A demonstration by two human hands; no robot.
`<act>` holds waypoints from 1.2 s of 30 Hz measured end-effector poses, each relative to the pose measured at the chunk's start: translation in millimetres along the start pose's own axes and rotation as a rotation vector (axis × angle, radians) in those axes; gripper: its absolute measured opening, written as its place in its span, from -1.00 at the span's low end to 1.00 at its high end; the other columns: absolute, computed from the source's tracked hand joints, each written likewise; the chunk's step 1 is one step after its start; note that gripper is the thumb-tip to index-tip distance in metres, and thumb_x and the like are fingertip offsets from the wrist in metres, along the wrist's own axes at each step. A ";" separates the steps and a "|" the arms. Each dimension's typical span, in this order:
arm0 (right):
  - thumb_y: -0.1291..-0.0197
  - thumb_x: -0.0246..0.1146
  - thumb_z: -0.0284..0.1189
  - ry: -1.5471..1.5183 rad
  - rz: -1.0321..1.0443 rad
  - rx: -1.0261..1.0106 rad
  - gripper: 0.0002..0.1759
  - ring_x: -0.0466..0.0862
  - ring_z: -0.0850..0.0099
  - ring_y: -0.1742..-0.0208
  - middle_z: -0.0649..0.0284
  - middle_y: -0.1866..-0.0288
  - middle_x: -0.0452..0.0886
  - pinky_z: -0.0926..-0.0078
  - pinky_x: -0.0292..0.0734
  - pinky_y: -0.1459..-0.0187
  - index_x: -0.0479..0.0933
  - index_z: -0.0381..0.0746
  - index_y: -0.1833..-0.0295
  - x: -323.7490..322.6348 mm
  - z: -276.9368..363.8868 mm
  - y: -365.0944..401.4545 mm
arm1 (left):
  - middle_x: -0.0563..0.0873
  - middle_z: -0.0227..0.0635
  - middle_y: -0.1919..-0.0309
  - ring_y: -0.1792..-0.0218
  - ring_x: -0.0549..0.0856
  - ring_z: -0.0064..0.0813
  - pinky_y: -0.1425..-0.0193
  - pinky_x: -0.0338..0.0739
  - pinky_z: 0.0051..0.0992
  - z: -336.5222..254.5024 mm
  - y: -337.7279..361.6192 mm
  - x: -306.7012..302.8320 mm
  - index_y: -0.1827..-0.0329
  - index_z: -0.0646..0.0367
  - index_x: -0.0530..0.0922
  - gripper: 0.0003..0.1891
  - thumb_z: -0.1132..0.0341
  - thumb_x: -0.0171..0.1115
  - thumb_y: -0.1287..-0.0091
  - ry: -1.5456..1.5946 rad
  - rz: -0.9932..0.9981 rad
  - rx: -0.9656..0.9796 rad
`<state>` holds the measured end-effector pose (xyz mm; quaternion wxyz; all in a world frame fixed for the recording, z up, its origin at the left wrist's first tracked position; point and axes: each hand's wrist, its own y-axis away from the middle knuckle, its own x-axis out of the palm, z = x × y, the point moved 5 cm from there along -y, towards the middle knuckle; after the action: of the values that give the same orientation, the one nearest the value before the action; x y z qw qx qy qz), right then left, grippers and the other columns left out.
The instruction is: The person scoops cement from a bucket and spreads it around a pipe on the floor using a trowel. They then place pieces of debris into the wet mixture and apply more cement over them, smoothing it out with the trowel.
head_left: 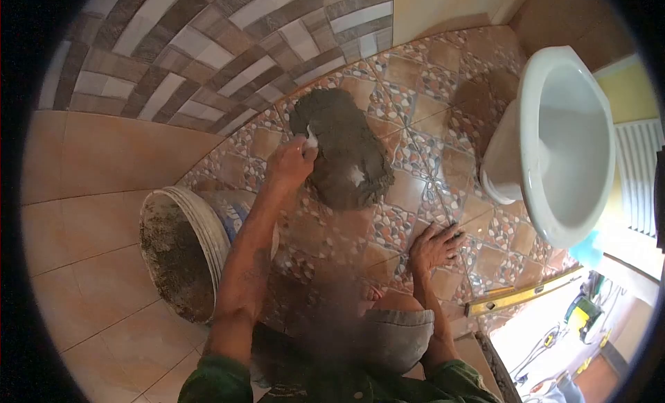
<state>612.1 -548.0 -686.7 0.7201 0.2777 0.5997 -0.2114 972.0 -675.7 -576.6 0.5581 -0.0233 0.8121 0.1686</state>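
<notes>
A thick grey patch of wet mortar (350,143) lies spread on the pebble-patterned tile floor (415,188). My left hand (291,162) is closed at the left edge of the mortar, pinching a small white thing (311,135) whose kind I cannot make out. A white patch (357,176) shows on the mortar's surface, to the right of that hand. My right hand (435,247) rests on the floor with its fingers spread and holds nothing. Beside my left forearm a mortar-crusted bucket (181,254) lies on its side, its mouth facing left.
A white toilet bowl (568,146) stands at the right. Below it a yellow spirit level (523,292) lies near the bright doorway, where cables and tools (585,316) are scattered. Patterned wall tiles (208,53) border the floor at the far side.
</notes>
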 end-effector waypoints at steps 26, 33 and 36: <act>-0.38 -0.11 0.08 -0.185 0.122 0.005 -0.25 0.03 -0.08 -0.53 -0.06 -0.57 -0.08 -0.25 -0.15 -0.38 0.05 -0.11 -0.54 -14.0 2.5 -5.9 | 0.66 -0.09 -0.07 -0.15 0.59 -0.07 -0.21 0.47 -0.19 31.6 -85.2 -12.9 -0.13 0.10 0.60 -0.57 0.13 0.33 -0.23 -0.100 0.165 0.051; -0.36 -0.10 0.07 -0.206 0.313 0.030 -0.24 0.02 -0.09 -0.53 -0.07 -0.58 -0.09 -0.25 -0.16 -0.39 0.05 -0.11 -0.53 -34.0 15.6 -4.4 | 0.58 -0.05 -0.16 -0.17 0.57 -0.07 -0.21 0.45 -0.16 13.4 -60.0 -10.0 -0.18 0.15 0.56 -0.48 0.05 0.32 -0.24 -0.141 0.289 0.170; -0.36 -0.09 0.07 -0.106 0.163 0.017 -0.24 0.02 -0.09 -0.53 -0.08 -0.58 -0.09 -0.25 -0.14 -0.38 0.06 -0.11 -0.53 -18.5 5.7 -5.7 | 0.53 0.01 -0.21 -0.19 0.54 0.00 -0.23 0.44 -0.12 31.8 -80.8 -2.8 -0.23 0.12 0.52 -0.45 0.00 0.30 -0.26 -0.104 0.340 0.062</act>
<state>609.2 -556.6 -668.7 0.7634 0.3200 0.5342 -0.1716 1019.8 -742.7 -604.2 0.5632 0.1403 0.7792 0.2366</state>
